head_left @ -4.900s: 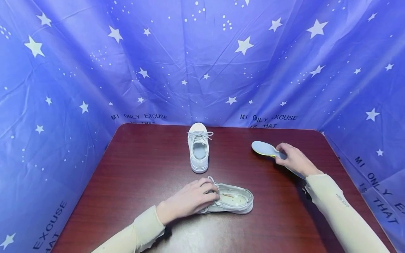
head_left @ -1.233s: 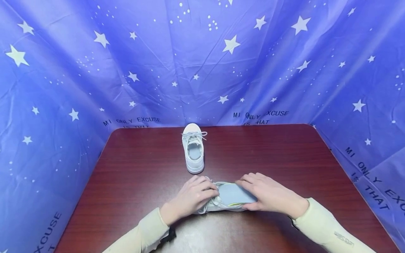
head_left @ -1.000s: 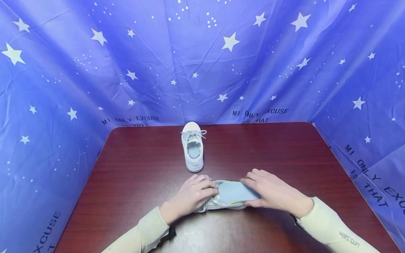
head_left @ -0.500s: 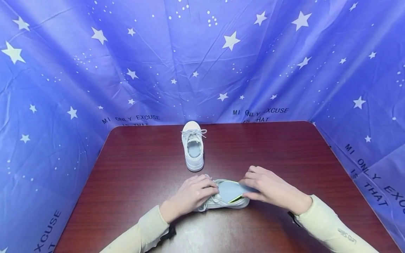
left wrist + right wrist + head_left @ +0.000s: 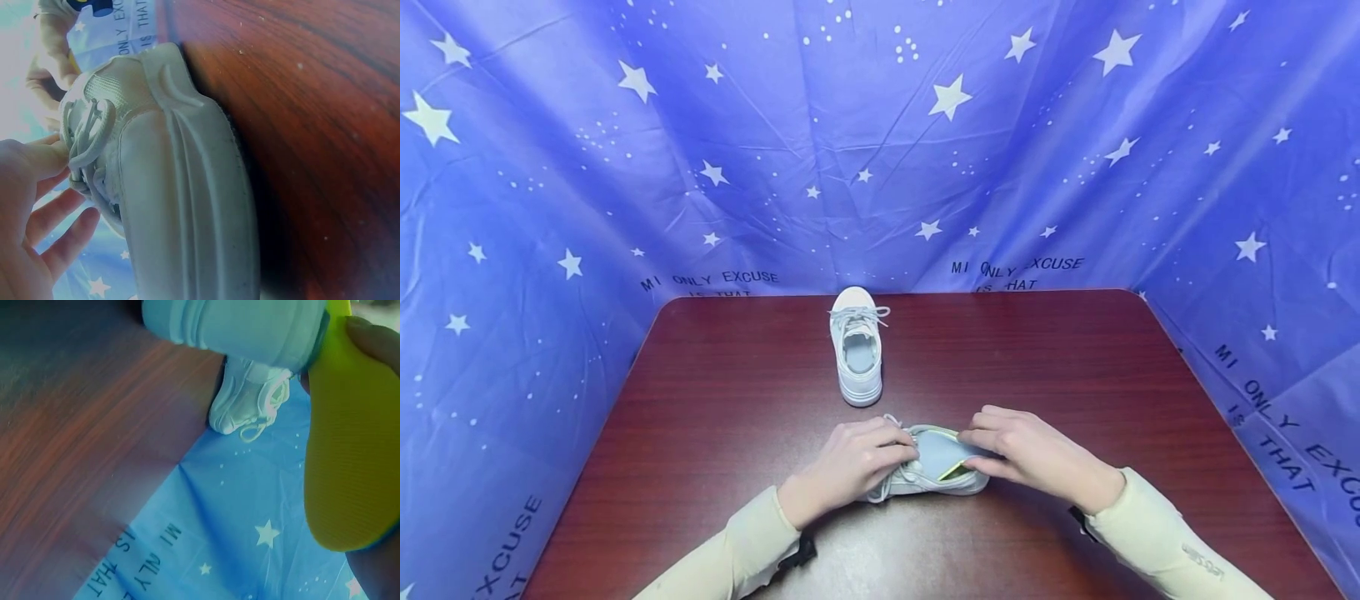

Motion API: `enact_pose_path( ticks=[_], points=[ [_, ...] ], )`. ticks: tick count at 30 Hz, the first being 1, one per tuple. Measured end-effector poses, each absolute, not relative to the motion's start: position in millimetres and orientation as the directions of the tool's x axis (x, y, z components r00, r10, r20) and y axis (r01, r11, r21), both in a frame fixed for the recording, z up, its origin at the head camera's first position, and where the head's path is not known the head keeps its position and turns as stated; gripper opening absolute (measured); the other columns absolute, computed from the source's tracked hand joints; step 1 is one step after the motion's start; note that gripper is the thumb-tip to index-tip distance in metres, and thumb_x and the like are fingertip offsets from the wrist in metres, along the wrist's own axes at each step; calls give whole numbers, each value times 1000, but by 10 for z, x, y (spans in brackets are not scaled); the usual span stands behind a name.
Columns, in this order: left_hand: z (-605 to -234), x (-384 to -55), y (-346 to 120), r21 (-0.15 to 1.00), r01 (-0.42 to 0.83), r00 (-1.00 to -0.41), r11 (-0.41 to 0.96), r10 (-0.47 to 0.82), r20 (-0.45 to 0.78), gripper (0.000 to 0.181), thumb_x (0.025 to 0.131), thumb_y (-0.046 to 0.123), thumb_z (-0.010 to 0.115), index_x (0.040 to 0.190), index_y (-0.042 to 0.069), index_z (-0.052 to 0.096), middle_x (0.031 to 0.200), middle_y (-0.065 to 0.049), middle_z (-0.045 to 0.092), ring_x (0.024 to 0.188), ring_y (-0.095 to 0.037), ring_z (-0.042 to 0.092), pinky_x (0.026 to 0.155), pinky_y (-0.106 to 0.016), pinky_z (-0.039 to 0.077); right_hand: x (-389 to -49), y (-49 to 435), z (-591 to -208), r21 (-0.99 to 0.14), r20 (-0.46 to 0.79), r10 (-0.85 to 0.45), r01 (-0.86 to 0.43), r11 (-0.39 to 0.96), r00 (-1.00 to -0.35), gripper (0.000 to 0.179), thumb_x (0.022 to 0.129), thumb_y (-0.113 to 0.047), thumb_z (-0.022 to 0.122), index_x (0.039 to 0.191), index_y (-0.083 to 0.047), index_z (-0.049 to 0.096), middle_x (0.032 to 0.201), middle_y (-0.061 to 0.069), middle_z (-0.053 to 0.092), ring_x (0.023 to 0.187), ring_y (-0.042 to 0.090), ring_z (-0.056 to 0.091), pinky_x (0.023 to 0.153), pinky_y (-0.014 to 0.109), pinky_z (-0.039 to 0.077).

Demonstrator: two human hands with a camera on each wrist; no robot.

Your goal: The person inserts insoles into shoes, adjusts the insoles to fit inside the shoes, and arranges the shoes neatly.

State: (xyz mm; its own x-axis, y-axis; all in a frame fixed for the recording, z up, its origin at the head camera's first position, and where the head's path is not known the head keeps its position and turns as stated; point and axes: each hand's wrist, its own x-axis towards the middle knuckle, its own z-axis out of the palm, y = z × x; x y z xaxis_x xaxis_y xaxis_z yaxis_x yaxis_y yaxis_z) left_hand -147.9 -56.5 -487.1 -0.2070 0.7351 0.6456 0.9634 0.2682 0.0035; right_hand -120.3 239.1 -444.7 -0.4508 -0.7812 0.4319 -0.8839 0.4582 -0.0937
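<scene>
A white lace-up sneaker (image 5: 951, 485) lies near the front of the table, its toe under my left hand (image 5: 848, 462). That hand holds the sneaker by its tongue and laces (image 5: 92, 137), fingers curled at the opening. My right hand (image 5: 1037, 454) pinches an insole (image 5: 936, 450), grey-blue on top with a yellow edge. The insole's front part is inside the sneaker; its rear is raised at the heel, and in the right wrist view the yellow underside (image 5: 353, 444) juts out past the heel. The insole's tip is hidden inside the shoe.
A second white sneaker (image 5: 859, 379), laces tied and a grey insole within, stands farther back, toe toward the curtain. The dark red wooden table (image 5: 737, 358) ends at a blue star-patterned curtain (image 5: 850, 125) on the back and sides.
My right hand has brought the insole from the table's right side to the near sneaker and slid its front inside. Lately it has shifted slightly left, its heel end tilting up. The left hand stays put.
</scene>
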Motion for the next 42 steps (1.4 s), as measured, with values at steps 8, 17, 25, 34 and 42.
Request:
enact_pose_path(
  ticks=[8,17,25,34,42],
  points=[
    [-4889,-1477,-545,0,962,-207,272,732,649,11,93,16,75,102,20,80,106,9,74,99,-7,69,90,-22,56,-1202,2187,-4533,-47,409,-800,-886,462,-439,21,86,-23,82,101,-9,75,85,-8,56,77,8,50,66,23,47],
    [-4904,-1463,-536,-12,959,-207,282,730,651,11,92,15,74,101,20,80,105,9,74,99,-7,69,92,-23,56,-1170,2064,-4594,-58,423,-786,-879,474,-452,19,87,-23,81,97,-10,71,83,-9,50,75,8,48,65,22,45],
    [-4896,-1465,-549,10,960,-220,281,726,651,12,92,12,73,100,18,80,104,9,74,98,-7,70,89,-23,57,-1202,2002,-4625,-28,399,-795,-873,487,-457,24,86,-26,81,101,-9,72,84,-8,55,76,9,49,66,23,46],
    [-4897,-1480,-556,10,962,-213,274,724,656,9,92,16,76,100,18,80,105,8,73,98,-8,69,85,-22,58,-1141,2086,-4534,-33,298,-767,-809,587,-569,44,88,-38,81,117,-6,71,102,-3,63,91,13,56,77,29,52],
    [-4898,-1485,-577,16,961,-218,276,720,658,11,92,16,76,101,19,80,106,8,74,99,-8,69,89,-23,57,-1092,2228,-4328,-47,190,-728,-746,664,-659,53,78,-43,88,112,-6,72,101,-2,63,91,14,57,78,32,53]
  ],
)
